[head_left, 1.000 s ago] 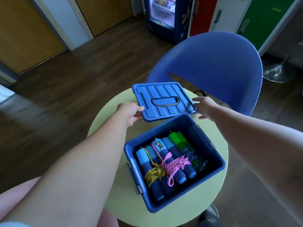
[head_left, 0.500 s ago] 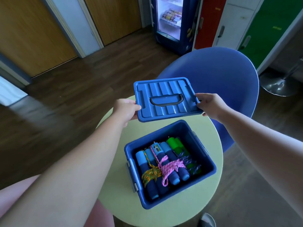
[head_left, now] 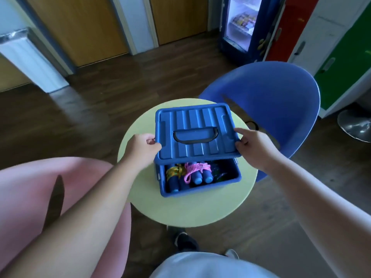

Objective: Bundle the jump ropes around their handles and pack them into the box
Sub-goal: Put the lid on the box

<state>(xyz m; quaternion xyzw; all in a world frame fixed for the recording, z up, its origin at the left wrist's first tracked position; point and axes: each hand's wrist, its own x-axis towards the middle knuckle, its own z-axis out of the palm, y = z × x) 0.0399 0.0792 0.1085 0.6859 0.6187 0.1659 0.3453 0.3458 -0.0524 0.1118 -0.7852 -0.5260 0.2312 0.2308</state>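
Note:
A blue box stands on a round pale green table. Inside it lie bundled jump ropes: blue handles wound with yellow and pink cord, and a darker bundle at the right. A blue lid with a dark handle hovers over the box and covers its far part. My left hand grips the lid's left edge. At the lid's right edge, my right hand grips it too.
A blue chair stands behind the table at the right. A pink seat is at my left. My shoe shows on the wooden floor under the table. A drinks fridge and coloured lockers line the back.
Both hands have brought the lid toward me and down over the box, so it now covers most of the ropes. The camera has moved back and higher.

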